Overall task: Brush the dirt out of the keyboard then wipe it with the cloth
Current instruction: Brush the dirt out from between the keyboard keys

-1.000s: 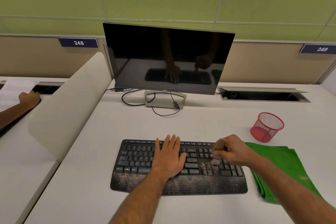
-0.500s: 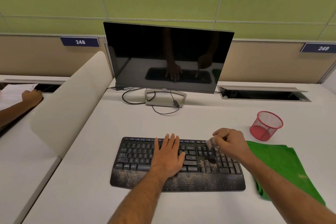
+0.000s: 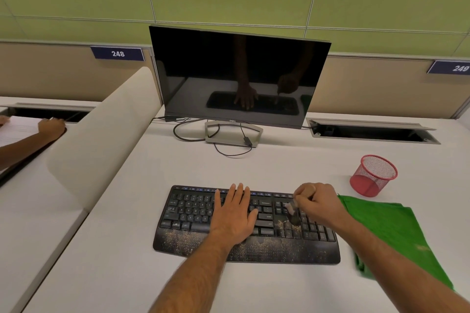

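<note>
— Where's the keyboard (image 3: pixel 193 213) sitting?

— Flat on the white desk (image 3: pixel 279 165) right in front of me, black, long side facing me. Tan grit (image 3: pixel 256 246) speckles the palm rest along the near edge, and a patch of it lies among the keys at about 3 o'clock from the keyboard's middle.

— And your hands?

— My left hand (image 3: pixel 235 213) lies flat on the middle keys, fingers straight and together, pointing to 12 o'clock. My right hand (image 3: pixel 319 204) is curled round a small brush (image 3: pixel 292 212); its dark bristles touch the keys just left of the number pad, beside that gritty patch. The brush handle is mostly hidden in my fist.

— What's around it?

— The green cloth (image 3: pixel 386 231) lies crumpled at 3 o'clock, just beside the keyboard's right end, and my right forearm crosses over its near corner. A red mesh cup (image 3: pixel 373 175) stands at about 2 o'clock, beyond the cloth. At 12 o'clock is the dark monitor (image 3: pixel 239 76) on its stand, cables looping under it. A cable hatch (image 3: pixel 371 131) is open at 1 o'clock.

— Anything on the left?

— A pale curved divider (image 3: pixel 101 129) at 10 o'clock, and past it another person's hand (image 3: pixel 52 127) resting on a sheet of paper (image 3: pixel 20 129).
</note>
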The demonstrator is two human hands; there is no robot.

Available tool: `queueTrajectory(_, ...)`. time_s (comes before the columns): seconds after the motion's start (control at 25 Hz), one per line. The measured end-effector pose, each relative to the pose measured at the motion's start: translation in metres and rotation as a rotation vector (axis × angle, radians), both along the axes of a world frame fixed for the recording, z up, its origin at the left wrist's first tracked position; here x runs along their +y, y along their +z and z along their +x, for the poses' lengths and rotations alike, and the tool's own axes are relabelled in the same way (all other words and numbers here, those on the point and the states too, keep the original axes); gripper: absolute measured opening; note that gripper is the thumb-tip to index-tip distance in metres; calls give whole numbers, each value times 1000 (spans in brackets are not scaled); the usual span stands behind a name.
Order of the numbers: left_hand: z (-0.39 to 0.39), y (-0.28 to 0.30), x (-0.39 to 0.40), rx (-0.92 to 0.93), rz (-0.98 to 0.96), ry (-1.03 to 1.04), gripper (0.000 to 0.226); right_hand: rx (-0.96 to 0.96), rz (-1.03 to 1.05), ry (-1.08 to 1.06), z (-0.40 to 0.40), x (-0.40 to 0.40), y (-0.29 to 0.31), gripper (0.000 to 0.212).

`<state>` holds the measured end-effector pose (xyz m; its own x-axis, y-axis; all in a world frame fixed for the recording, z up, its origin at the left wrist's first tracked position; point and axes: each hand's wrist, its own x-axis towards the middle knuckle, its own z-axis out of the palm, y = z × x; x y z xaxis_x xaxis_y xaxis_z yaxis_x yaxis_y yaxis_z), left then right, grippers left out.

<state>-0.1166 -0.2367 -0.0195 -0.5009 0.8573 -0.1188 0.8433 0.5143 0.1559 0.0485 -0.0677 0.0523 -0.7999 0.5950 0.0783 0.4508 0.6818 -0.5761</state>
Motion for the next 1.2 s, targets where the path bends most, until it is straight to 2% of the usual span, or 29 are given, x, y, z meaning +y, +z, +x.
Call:
queueTrajectory(0.12,1,-2,0,1,4,5,68,-111,-58,224,13,6,3,14)
queueTrajectory(0.2,1,-3,-2,7,3,3,69,-152,-109,305,18,11,5,12)
queueTrajectory(0.4,2,-1,-5,-3,-8,-20,70,-72,-119,231,21,3,4,10)
queueTrajectory(0.56,0,-1,-7,-13,-21,-36,70,-97,-158,242,15,-3,5,23)
queueTrajectory(0.72,-1,-1,-7,-24,-26,-44,70,-54,-75,210,10,-13,-2,11)
queueTrajectory(0.84,-2,-1,-7,-33,-34,-48,70,-108,-136,211,10,-19,2,17)
queueTrajectory(1.0,-3,-1,-7,-37,-32,-53,70,-18,-67,177,4,-19,4,12)
queueTrajectory(1.2,-2,-2,-7,-19,-37,-50,70,-153,-93,314,2,-31,5,8)
